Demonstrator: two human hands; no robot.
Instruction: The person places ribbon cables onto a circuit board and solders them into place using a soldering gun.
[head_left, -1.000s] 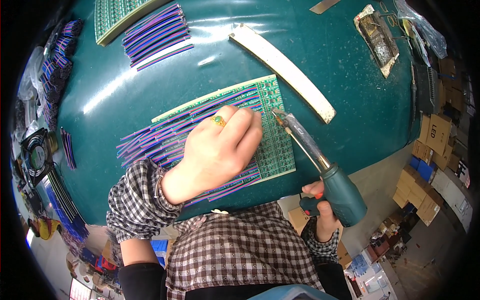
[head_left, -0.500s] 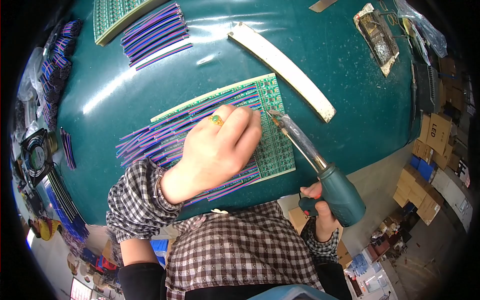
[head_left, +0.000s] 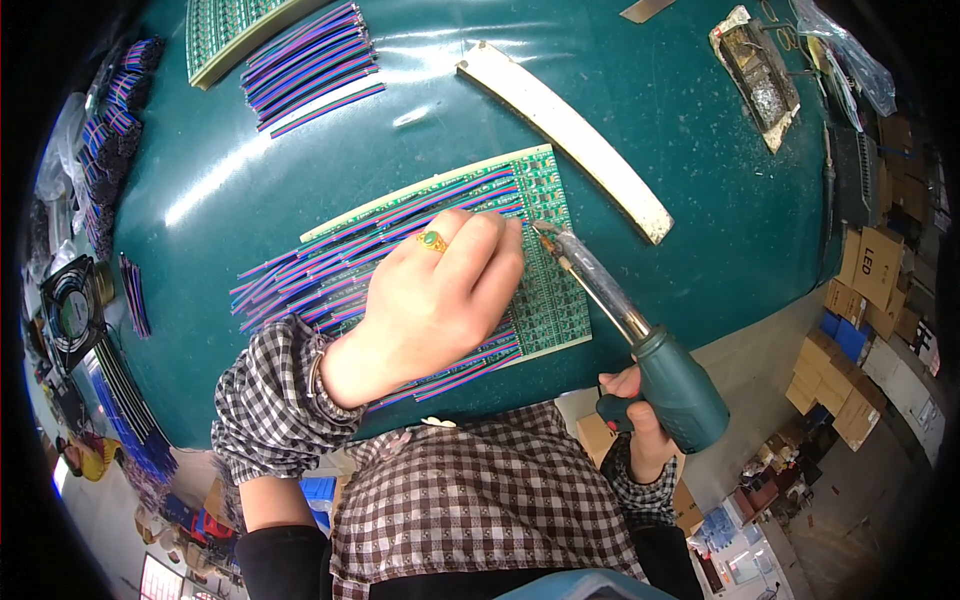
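My left hand [head_left: 440, 285], with a green-stoned ring, is bent over a green circuit board panel [head_left: 555, 300]. Its fingers are closed at the end of a multicoloured wire strip; the fingertips are partly hidden under the hand. More wire strips [head_left: 290, 290] in blue, red and black lie in rows across the panel, their loose ends past its left edge. In my right hand [head_left: 645, 420] is a dark green soldering gun [head_left: 683, 390], fingers wrapped round its grip. The gun's tip points up and left, meeting the board close beside my left fingertips.
Beyond the panel a long pale bar [head_left: 570, 140] lies slantwise. A stack of wire strips [head_left: 310, 70] and more board panels [head_left: 235, 35] are at the far left. A soiled metal tray [head_left: 755, 80] sits far right. A small fan [head_left: 75, 310] stands at the left edge.
The soldering gun has shifted very slightly left, its tip closer to my left fingertips. My left hand keeps its place on the panel.
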